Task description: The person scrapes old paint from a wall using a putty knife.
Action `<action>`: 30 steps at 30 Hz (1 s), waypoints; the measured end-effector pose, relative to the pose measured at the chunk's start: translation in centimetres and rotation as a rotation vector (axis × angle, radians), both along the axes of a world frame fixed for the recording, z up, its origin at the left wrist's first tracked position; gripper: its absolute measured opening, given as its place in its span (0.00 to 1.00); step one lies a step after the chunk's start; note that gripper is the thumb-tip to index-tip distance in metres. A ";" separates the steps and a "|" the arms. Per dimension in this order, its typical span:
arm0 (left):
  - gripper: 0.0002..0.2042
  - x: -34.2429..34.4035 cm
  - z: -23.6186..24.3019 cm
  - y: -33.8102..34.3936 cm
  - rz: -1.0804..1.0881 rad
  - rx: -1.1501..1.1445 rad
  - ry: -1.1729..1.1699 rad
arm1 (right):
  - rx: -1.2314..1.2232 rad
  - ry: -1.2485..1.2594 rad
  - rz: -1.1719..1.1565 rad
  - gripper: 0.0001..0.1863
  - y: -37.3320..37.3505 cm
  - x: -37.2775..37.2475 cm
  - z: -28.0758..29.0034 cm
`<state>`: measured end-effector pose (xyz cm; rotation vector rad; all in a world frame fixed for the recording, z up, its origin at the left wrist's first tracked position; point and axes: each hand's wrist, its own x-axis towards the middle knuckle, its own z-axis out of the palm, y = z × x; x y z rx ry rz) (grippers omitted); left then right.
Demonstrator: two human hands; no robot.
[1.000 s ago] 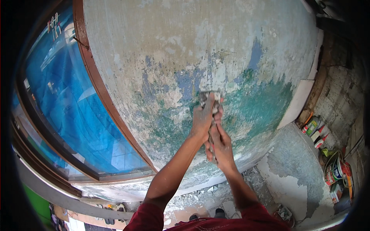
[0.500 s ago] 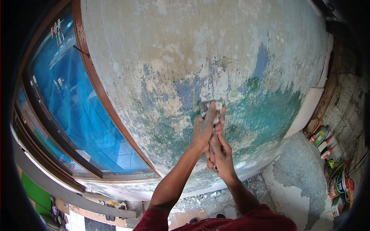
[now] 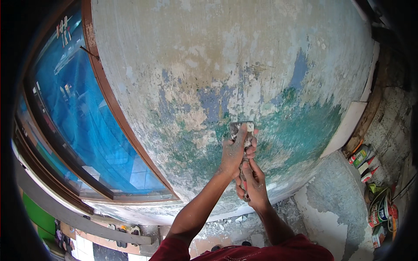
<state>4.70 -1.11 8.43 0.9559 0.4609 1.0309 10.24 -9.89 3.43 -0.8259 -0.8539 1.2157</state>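
A paint scraper [image 3: 236,126] with a flat, dusty metal blade lies against the wall [image 3: 174,48], whose worn paint shows patches of white, blue-violet and green. My left hand [image 3: 233,153] is closed around the upper part of the scraper, its thumb lying along the blade. Lower down, my right hand [image 3: 254,186] grips the handle, of which a bit of red shows between the fingers. Both hands are coated in pale dust. The lower handle is partly hidden by my fingers.
At left is a brown-framed window [image 3: 109,98] with blue sheeting behind the glass. Paint flakes [image 3: 244,219] litter the floor along the wall's foot. On the right stand several bottles [image 3: 360,155] and a paint can [image 3: 379,209]. Shoes [image 3: 126,230] lie at lower left.
The scraper has slid a little way down the wall, with both hands moving along with it. My grip looks the same. The view has shifted slightly.
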 end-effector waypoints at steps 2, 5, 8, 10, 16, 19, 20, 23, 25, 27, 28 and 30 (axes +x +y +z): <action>0.18 0.2 0.4 0.3 -0.004 -0.005 0.003 | -0.036 0.009 -0.026 0.14 0.0 0.2 0.4; 0.20 -0.2 2.7 0.6 0.039 0.074 0.030 | 0.034 -0.040 0.031 0.14 0.7 0.2 2.5; 0.21 0.3 2.4 0.0 0.019 0.090 -0.006 | 0.074 -0.080 0.014 0.14 0.4 0.6 1.9; 0.20 0.4 1.5 0.1 0.018 0.056 -0.008 | 0.059 -0.050 0.011 0.14 0.0 0.3 1.6; 0.19 0.2 3.5 0.5 0.029 0.124 0.000 | 0.085 -0.085 0.010 0.17 0.9 0.5 3.1; 0.19 0.8 1.8 0.2 -0.017 0.081 -0.021 | 0.039 -0.061 -0.016 0.17 0.3 0.9 1.6; 0.19 0.8 1.4 0.3 -0.015 0.086 -0.020 | 0.044 -0.060 -0.014 0.17 0.3 0.9 1.6; 0.18 1.0 1.8 0.5 -0.014 0.075 -0.041 | 0.041 -0.072 -0.005 0.16 0.4 1.2 2.0; 0.18 0.8 2.6 0.5 0.010 0.081 -0.014 | 0.059 -0.070 0.008 0.16 0.9 1.2 2.2; 0.19 0.9 2.2 0.7 0.021 0.076 -0.001 | 0.087 -0.072 0.015 0.16 0.8 1.2 1.9; 0.19 1.1 1.7 0.5 0.014 0.080 0.000 | 0.072 -0.082 -0.001 0.16 0.4 1.2 1.3; 0.19 1.3 0.9 0.0 0.002 0.054 -0.012 | 0.061 -0.091 -0.015 0.15 0.2 1.4 1.2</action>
